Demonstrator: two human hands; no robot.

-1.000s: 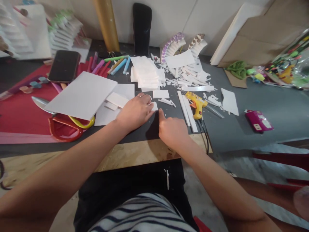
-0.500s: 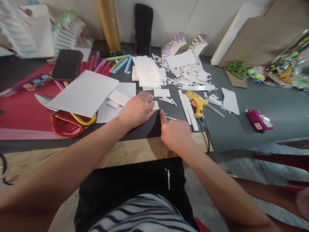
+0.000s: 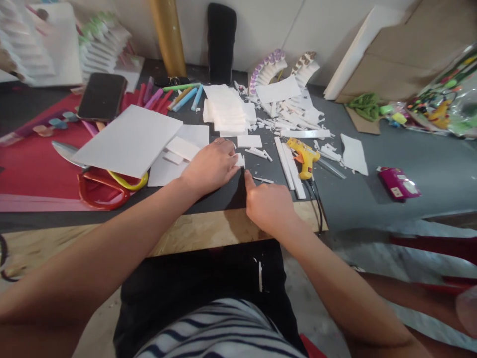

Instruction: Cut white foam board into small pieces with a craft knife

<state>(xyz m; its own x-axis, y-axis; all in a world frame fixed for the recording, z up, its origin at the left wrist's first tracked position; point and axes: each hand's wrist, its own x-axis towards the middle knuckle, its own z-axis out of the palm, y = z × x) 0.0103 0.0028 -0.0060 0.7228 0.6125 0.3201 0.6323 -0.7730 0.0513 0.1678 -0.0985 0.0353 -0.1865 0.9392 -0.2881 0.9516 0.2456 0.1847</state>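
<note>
My left hand [image 3: 213,166] is closed on a small white foam board piece [image 3: 240,160], pressing it on the dark tabletop with thumb and fingers. Most of the piece lies under that hand. My right hand [image 3: 269,200] is closer to the table's front edge. Its index finger is stretched toward the right end of the piece while the other fingers curl in; anything inside them is hidden. A thin white strip [image 3: 263,179] lies just beyond the right knuckles. Under and behind my left wrist are cut white pieces [image 3: 182,148] and a large white sheet [image 3: 130,139].
A yellow glue gun [image 3: 306,158] rests right of two long white strips [image 3: 293,171]. Red-handled scissors [image 3: 104,191] lie at left. Behind stand a stack of white pieces [image 3: 225,112], a scrap pile [image 3: 294,117] and a phone [image 3: 102,97]. A purple packet [image 3: 398,183] sits right.
The right index fingertip has drawn back slightly toward the front edge, and a bit more of the thin strip shows. My left hand keeps its hold; the view has shifted a little.
</note>
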